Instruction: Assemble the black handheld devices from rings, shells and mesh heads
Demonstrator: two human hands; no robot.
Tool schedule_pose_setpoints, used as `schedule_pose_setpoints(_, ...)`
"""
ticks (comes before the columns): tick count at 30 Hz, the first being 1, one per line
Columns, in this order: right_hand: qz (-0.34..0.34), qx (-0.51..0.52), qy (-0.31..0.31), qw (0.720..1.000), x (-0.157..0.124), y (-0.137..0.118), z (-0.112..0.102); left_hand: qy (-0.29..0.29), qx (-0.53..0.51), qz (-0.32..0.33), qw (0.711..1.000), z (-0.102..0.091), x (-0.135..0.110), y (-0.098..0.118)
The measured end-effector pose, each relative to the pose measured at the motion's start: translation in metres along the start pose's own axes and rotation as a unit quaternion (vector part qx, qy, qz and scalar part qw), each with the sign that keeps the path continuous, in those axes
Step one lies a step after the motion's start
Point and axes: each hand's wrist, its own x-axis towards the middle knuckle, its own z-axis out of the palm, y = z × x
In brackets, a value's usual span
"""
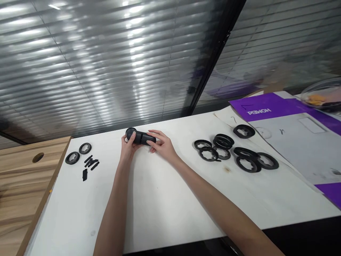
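Note:
Near the far edge of the white table, both my hands are on a black device [142,138] with a tube-like body and a rounded, wider left end; its exact kind does not show. My left hand [129,147] wraps round the wider end, thumb on top. At the narrower right end, my right hand [163,145] has its thumb and fingers closed about the body. To the left lie several small black strips [91,163] and a black ring [72,158], with another ring [85,148] beside it.
Several black rings [209,154] with notched openings lie in overlapping groups on the right of the white table [160,206]. A purple-and-white printed sheet [266,110] covers the right end. Behind stands a glass wall with blinds [106,64]; a wooden surface [23,177] adjoins at left.

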Motion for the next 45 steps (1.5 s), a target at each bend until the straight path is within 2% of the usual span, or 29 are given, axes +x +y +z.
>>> schedule_pose_setpoints(9, 0.011, 0.011, 0.006, 1.0, 0.001, 0.001, 0.001, 0.005, -0.005, -0.004, 1.0, 0.001, 0.001, 0.0)
schedule_pose_setpoints(13, 0.045, 0.003, 0.008, 0.999, 0.0, -0.003, 0.002, -0.008, 0.007, 0.004, 1.0, 0.0, 0.0, -0.001)
schedule_pose_setpoints(17, 0.095, -0.009, -0.024, 0.995, 0.001, -0.005, 0.0, -0.031, 0.011, 0.008, 0.999, -0.005, 0.001, -0.002)
schedule_pose_setpoints(20, 0.108, -0.013, -0.059, 0.992, 0.002, -0.006, -0.002, -0.053, 0.014, 0.006, 0.998, -0.008, 0.0, -0.002)
schedule_pose_setpoints(23, 0.1, -0.012, -0.071, 0.992, 0.002, -0.009, -0.002, -0.065, 0.026, 0.006, 0.998, -0.008, -0.003, 0.0)
schedule_pose_setpoints(30, 0.097, -0.032, -0.067, 0.993, -0.001, -0.012, -0.001, -0.046, 0.051, 0.002, 0.998, -0.004, -0.006, 0.001)
schedule_pose_setpoints(41, 0.09, -0.028, -0.056, 0.994, -0.002, -0.006, 0.0, -0.079, 0.046, 0.049, 0.995, -0.006, -0.005, -0.003)
schedule_pose_setpoints(45, 0.04, -0.049, -0.054, 0.997, -0.001, -0.003, -0.001, -0.11, 0.037, 0.034, 0.993, -0.01, 0.002, -0.002)
